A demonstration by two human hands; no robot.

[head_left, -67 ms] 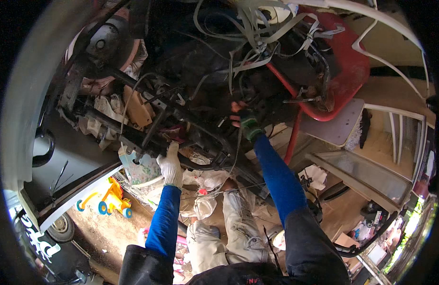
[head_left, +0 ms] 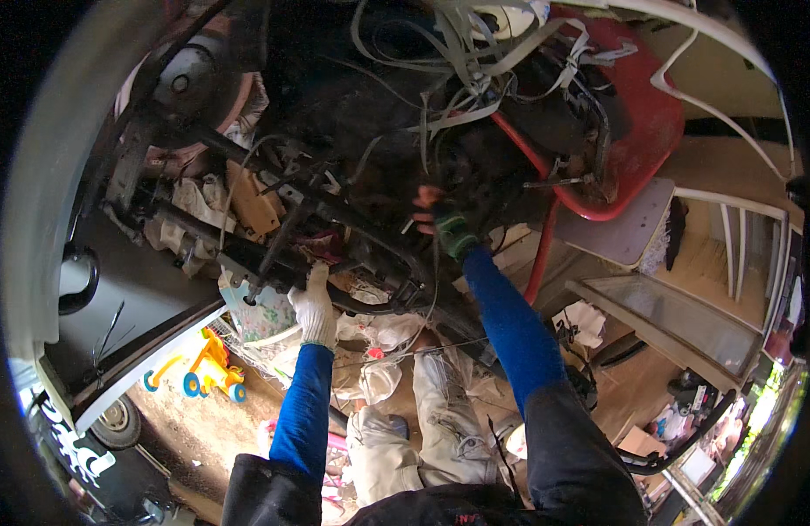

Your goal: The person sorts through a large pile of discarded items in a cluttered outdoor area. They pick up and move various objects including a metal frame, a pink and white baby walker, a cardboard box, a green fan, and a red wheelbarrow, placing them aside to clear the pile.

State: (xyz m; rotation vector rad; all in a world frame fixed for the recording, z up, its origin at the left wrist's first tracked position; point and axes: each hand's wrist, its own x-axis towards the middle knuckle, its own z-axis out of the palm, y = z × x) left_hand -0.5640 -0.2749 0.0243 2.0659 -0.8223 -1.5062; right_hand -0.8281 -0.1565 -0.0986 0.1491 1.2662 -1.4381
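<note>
My left hand (head_left: 314,307), in a white knitted glove, is closed on the lower tube of a black metal frame (head_left: 287,197). The frame, built of tubes and crossbars, slants from upper left to lower right in front of me. On the right, my right hand (head_left: 446,224) wears a green and dark glove that leaves the fingertips bare. Its fingers are apart over the dark right part of the frame, near a hanging grey strap (head_left: 425,131). A short pale stick-like piece (head_left: 408,226) shows beside those fingertips; I cannot tell whether they touch it.
A red wheelbarrow (head_left: 655,105) stands at the upper right, below tangled straps. A round wheel-like disc (head_left: 184,81) is at the upper left. A glass-paned frame (head_left: 685,320) leans at the right. A yellow toy vehicle (head_left: 216,364) sits on the ground at the left.
My right hand has shifted slightly left, bringing its fingertips closer to the pale piece. The left hand stays on the frame tube.
</note>
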